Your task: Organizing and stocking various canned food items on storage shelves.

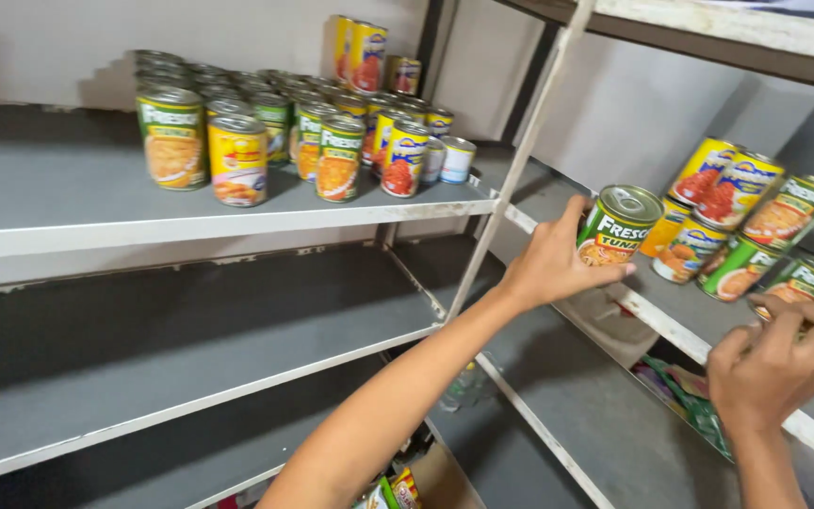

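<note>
My left hand grips a green-labelled tin can with a pull-tab lid, holding it just above the front edge of the right-hand shelf. My right hand is closed around another green can at the front of the same shelf, and its fingers hide most of that can. Behind them stand and lean several more green, yellow and red-labelled cans.
The grey shelf on the left carries a cluster of several cans toward its back right. Lower grey shelves lie beneath it. A white metal upright separates the two shelf units. Packets lie under the right shelf.
</note>
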